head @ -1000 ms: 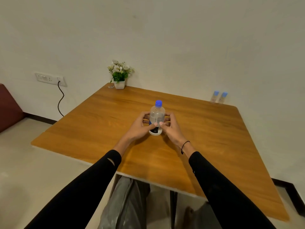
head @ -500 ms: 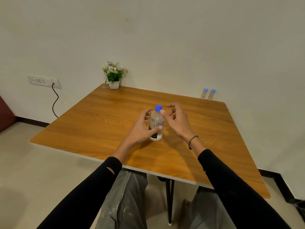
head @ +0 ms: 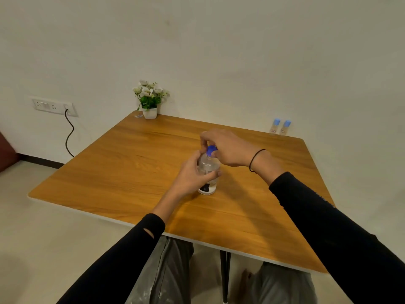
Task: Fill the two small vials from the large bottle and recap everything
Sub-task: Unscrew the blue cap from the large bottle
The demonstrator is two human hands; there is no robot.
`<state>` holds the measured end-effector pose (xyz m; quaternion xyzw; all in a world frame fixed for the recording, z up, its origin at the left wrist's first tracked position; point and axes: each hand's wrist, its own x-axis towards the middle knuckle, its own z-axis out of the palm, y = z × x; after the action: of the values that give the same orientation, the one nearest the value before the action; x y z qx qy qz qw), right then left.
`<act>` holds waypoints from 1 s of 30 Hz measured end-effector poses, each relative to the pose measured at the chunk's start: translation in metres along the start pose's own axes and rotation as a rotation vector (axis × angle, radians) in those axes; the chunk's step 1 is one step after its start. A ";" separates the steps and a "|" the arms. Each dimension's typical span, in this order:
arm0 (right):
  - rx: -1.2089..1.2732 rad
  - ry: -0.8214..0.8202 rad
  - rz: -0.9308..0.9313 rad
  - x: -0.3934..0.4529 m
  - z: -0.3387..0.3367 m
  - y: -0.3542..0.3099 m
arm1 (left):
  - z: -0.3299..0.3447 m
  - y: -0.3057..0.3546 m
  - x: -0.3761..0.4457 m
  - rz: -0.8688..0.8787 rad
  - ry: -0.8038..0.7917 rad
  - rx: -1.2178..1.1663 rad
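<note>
The large clear bottle (head: 208,172) stands upright in the middle of the wooden table (head: 131,172). Its blue cap (head: 211,150) is on the neck. My left hand (head: 192,176) grips the bottle's body from the left side. My right hand (head: 228,148) comes from above and pinches the blue cap with its fingertips. Two small vials (head: 280,127) with light blue caps stand side by side at the table's far right corner, against the wall, well away from both hands.
A small white pot of white flowers (head: 150,99) stands at the table's far left corner. A wall socket with a black cable (head: 70,137) is left of the table. My knees show under the near edge.
My right hand has left the bottle's side, risen over the top and closed its fingers on the blue cap. My left hand keeps its hold on the bottle's body.
</note>
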<state>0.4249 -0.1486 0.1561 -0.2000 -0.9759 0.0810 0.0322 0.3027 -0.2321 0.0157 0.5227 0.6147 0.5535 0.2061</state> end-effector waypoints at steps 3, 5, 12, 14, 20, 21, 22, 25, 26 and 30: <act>0.056 -0.032 0.032 -0.003 -0.002 0.000 | 0.001 -0.004 0.000 -0.007 0.016 0.002; -0.038 0.078 0.092 -0.002 -0.001 -0.002 | 0.001 -0.004 -0.001 -0.040 0.023 0.007; -0.117 -0.024 0.035 0.005 -0.010 -0.008 | 0.000 -0.009 0.002 -0.026 -0.024 -0.005; -0.107 -0.065 -0.008 0.004 -0.014 -0.011 | 0.000 -0.010 0.000 -0.033 -0.027 -0.007; -0.206 0.038 0.125 0.008 -0.005 -0.016 | 0.000 -0.007 -0.001 -0.024 -0.029 -0.021; -0.198 0.037 0.097 0.010 -0.004 -0.015 | 0.000 -0.007 -0.001 -0.008 -0.041 -0.021; -0.190 0.013 0.070 0.011 -0.004 -0.015 | -0.001 -0.008 0.000 -0.010 -0.047 -0.021; -0.133 -0.075 -0.011 0.010 -0.009 -0.013 | -0.002 -0.009 -0.001 -0.045 -0.034 -0.034; -0.103 -0.095 -0.019 0.008 -0.010 -0.013 | -0.002 -0.012 -0.001 -0.043 -0.037 -0.019; -0.146 0.000 0.110 0.008 -0.007 -0.013 | -0.001 -0.014 0.000 -0.052 -0.034 -0.035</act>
<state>0.4131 -0.1562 0.1654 -0.2552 -0.9667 0.0113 0.0130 0.2966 -0.2304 0.0038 0.5124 0.6147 0.5496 0.2399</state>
